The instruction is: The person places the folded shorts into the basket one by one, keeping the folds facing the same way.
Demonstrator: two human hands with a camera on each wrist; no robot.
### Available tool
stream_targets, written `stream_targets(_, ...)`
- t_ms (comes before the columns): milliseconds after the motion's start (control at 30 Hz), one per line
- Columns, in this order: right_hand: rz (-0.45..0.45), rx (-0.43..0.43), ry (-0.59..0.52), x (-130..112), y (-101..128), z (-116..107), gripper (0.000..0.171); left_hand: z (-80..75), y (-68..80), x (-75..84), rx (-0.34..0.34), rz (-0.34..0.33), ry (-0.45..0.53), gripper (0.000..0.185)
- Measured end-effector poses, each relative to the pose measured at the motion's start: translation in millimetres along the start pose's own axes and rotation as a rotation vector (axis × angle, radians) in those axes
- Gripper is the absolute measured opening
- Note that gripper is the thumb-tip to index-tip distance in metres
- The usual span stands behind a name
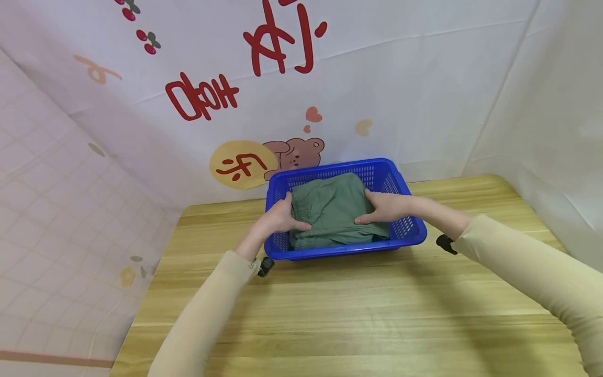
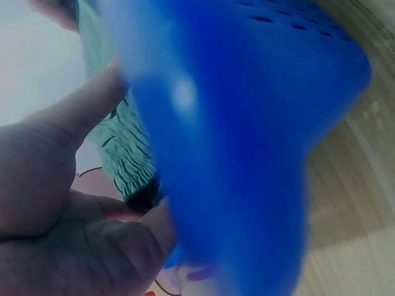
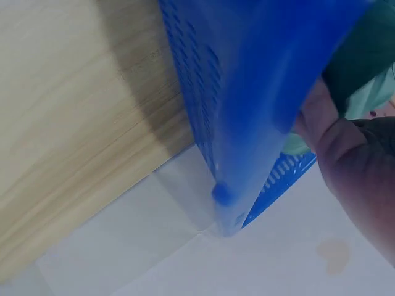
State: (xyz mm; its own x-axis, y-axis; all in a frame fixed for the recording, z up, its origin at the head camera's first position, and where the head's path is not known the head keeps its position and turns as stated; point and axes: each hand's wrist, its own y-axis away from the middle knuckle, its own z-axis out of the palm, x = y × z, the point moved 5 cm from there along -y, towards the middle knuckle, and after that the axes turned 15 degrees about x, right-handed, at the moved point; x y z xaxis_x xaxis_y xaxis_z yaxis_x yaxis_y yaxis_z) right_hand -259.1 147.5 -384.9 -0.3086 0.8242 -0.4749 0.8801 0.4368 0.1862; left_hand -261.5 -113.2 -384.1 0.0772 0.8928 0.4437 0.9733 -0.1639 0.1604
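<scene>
A folded green garment with a gathered elastic band at its left end lies inside a blue plastic basket. My left hand holds the garment's left side, thumb over the top and the other fingers down between cloth and basket wall. On the opposite side my right hand grips the right edge, its fingertips partly hidden by the cloth. In the left wrist view the basket rim covers the fingertips of the left hand. The right wrist view shows the right hand reaching in over the rim.
The basket stands at the back of a wooden table, close to a white printed wall covering. Bare wood lies in front of it. Another white covering hangs along the left. Dark wrist devices sit below both sleeves.
</scene>
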Motion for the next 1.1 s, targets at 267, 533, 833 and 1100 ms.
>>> stream_targets(267, -0.032, -0.057, 0.099, -7, -2, 8, 0.102, 10.7, -1.6, -1.3, -0.048, -0.045, -0.042, 0.119)
stream_targets(533, 0.008, -0.141, 0.15, 1, 1, 16, 0.093, 21.1, -9.5, 1.6, -0.085, -0.054, -0.086, 0.12)
stream_targets(833, 0.05, -0.127, 0.2, 4, 3, 18, 0.094, 22.3, -5.3, 3.0, -0.01, -0.041, -0.072, 0.122)
stream_targets(1100, -0.026, 0.211, 0.388, -3, 17, 4, 0.095, 7.8, 14.9, 4.1, 0.26, 0.107, -0.046, 0.113)
